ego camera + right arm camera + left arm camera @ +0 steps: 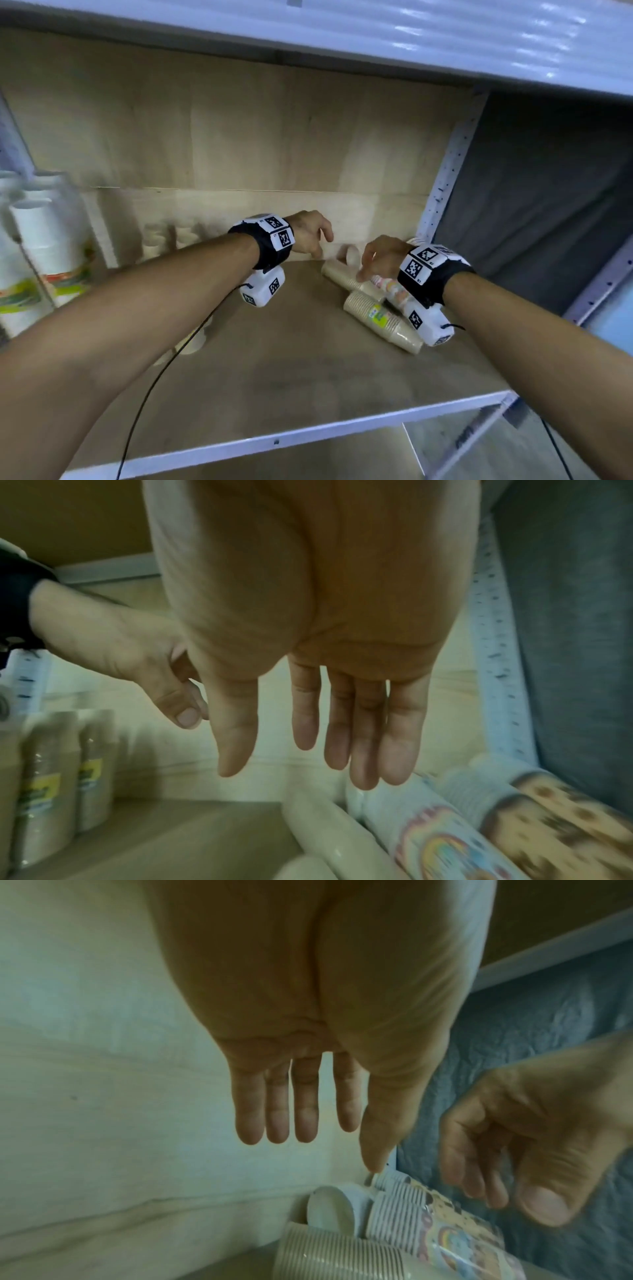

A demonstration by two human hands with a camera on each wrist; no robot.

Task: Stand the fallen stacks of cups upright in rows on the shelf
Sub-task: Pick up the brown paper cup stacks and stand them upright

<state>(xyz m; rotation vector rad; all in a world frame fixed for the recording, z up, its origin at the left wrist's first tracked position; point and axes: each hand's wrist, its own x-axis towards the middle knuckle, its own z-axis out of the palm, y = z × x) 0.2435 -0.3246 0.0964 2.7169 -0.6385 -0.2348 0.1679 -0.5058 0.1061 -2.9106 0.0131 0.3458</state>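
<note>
Head view shows both hands over the fallen cup stacks at about 3 o'clock on the shelf point(274, 359), by the back corner. The left hand point(310, 234) and right hand point(380, 257) hang with fingers apart and relaxed, holding nothing. To do this well, I'd wrap one stack near its middle, swing its open end down, and seat it beside the upright stacks point(65, 772) at 9 o'clock. I count at least five fallen: two beige stacks point(380, 315), a white stack point(339, 1210), a rainbow-print stack point(441, 845) and a brown-patterned stack point(555, 823).
</note>
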